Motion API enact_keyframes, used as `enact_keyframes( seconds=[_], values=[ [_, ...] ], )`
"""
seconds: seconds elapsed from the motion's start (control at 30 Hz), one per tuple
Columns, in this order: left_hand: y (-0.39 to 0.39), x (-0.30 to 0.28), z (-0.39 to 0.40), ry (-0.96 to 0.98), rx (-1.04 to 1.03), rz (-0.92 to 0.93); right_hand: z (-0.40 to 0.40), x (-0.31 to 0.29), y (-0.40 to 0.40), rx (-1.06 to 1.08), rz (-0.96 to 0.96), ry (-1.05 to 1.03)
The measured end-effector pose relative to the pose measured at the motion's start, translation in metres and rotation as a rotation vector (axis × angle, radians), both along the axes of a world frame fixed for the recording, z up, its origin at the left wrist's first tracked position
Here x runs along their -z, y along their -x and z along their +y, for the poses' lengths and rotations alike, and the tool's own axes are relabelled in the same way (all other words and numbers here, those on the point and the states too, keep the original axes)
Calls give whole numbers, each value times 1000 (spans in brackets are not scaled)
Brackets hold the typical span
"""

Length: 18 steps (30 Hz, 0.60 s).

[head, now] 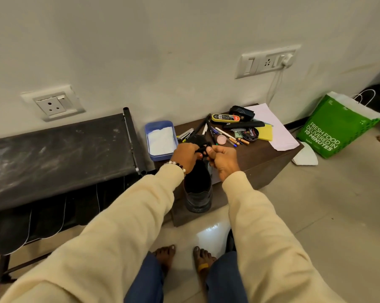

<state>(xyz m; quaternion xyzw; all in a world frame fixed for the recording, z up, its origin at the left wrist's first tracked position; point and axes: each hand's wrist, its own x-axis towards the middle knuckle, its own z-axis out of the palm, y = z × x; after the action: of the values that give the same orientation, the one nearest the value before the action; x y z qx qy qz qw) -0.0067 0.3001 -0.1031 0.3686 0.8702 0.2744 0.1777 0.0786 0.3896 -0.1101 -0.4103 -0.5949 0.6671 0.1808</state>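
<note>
Centrally, a black shoe (197, 193) is shown on the front edge of the brown counter (267, 158), heel toward the viewer. Its black laces (203, 149) are pinched from either side by the curled fingers of the left hand (185, 157) and the right hand (223, 159). Behind it, a blue tub (160, 139), scattered pens (224, 133) and a polish tin (250, 134) are seen on the counter, and a green bag (337, 127) is stood on the floor to the right.

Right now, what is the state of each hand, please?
Left hand: closed, pinching the black shoelace.
Right hand: closed, pinching the same shoelace.
</note>
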Motion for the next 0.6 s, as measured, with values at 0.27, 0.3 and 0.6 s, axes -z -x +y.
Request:
enact_keyframes(
  seconds=[0.27,0.3,0.6],
  values=[
    [-26,27,-7,-14,-395,-317,-31,28,-12,-29,-172,-331],
    [-28,30,-7,-56,-437,-358,-32,30,-16,-52,-184,-392],
    [-43,44,-20,-343,-627,-429,-31,41,-19,-381,-468,-958]
  ],
)
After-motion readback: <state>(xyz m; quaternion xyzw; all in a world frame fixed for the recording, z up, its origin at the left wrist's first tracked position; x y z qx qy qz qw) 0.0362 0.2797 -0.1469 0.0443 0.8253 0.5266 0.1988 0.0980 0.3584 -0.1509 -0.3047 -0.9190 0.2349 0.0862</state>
